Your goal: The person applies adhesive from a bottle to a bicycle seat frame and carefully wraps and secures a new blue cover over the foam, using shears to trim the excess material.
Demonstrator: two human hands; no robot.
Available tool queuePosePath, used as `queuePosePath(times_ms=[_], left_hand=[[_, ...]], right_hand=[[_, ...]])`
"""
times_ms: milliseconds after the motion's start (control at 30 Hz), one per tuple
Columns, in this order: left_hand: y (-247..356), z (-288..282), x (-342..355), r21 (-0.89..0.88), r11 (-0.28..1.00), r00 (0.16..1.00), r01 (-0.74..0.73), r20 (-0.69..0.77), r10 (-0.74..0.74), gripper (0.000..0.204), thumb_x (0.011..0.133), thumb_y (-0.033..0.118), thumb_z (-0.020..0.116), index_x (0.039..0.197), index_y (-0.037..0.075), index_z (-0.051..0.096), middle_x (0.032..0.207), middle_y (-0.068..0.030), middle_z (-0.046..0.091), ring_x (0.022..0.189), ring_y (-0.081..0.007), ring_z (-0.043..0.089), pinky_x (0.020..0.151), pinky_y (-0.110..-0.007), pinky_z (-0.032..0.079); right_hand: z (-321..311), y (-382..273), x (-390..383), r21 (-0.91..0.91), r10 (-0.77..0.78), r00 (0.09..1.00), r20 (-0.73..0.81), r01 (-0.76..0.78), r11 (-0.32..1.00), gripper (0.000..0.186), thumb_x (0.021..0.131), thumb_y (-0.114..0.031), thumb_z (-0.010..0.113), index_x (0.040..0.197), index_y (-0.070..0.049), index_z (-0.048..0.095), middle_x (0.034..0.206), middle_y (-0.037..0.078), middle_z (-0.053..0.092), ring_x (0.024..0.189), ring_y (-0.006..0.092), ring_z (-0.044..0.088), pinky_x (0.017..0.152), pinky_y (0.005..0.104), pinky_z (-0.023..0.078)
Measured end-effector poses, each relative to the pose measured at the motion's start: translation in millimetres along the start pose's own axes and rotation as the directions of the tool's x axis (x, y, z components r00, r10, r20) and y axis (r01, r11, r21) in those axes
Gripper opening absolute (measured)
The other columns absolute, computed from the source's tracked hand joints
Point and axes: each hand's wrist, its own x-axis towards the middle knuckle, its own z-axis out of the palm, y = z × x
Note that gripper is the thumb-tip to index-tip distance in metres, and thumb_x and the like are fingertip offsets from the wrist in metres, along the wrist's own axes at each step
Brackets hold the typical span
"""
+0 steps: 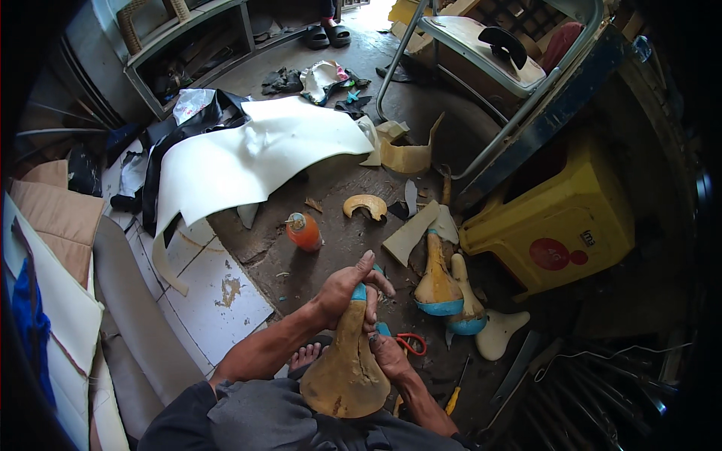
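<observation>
A worn brown bicycle saddle [344, 376] with a blue-wrapped nose rests over my lap, its wide end toward me. My left hand [340, 295] is closed around the nose, thumb raised and fingertips showing beyond it. Against the saddle's right edge, my right hand [392, 361] is closed with its thumb on the side; its other fingers are mostly hidden. A small blue piece [383, 329] shows just above that thumb; I cannot tell what it belongs to. Beside it are red loop handles [414, 344], like those of scissors.
More saddles with blue edges [438, 286] lie to the right, near a pale saddle-shaped piece [500, 333] and a yellow-handled screwdriver [453, 401]. Ahead stand an orange bottle [304, 233] and a white foam sheet [263, 154]. A yellow plastic stool [556, 218] and folding chair [481, 49] flank the right.
</observation>
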Motion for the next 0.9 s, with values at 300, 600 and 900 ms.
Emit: queuePosePath(times_ms=[300, 600, 900], left_hand=[[6, 15, 1, -0.219, 0.975, 0.997, -0.036, -0.077, 0.019, 0.077, 0.100, 0.067, 0.033, 0.135, -0.001, 0.043, 0.080, -0.0150, 0.069, 0.069, -0.0251, 0.071, 0.065, -0.037, 0.060], [-2, -5, -7, 0.293, 0.955, 0.986, 0.052, -0.169, -0.001, 0.048, 0.100, 0.039, 0.060, 0.082, -0.005, 0.067, 0.057, -0.0063, 0.060, 0.047, -0.0167, 0.061, 0.047, -0.029, 0.050], [-2, 7, -4, -0.159, 0.980, 0.978, -0.122, -0.188, 0.091, 0.050, 0.104, 0.039, 0.051, 0.134, -0.001, 0.048, 0.082, -0.0164, 0.070, 0.075, -0.0272, 0.072, 0.072, -0.039, 0.059]], right_hand=[[3, 1, 1, 0.110, 0.067, 0.998, 0.000, -0.067, 0.992, 0.061, 0.100, -0.055, 0.046, 0.122, -0.001, 0.062, 0.112, 0.006, 0.068, 0.099, 0.0131, 0.063, 0.087, 0.0307, 0.053], [-4, 9, 9, -0.164, 0.077, 0.997, 0.012, -0.074, 0.984, 0.048, 0.104, -0.049, 0.048, 0.119, -0.006, 0.065, 0.103, 0.003, 0.067, 0.093, 0.0104, 0.060, 0.081, 0.0293, 0.049], [-8, -1, 3, -0.247, 0.193, 0.977, -0.085, -0.208, 0.946, 0.052, 0.104, -0.049, 0.047, 0.118, -0.002, 0.063, 0.104, 0.003, 0.068, 0.093, 0.0091, 0.060, 0.083, 0.0287, 0.050]])
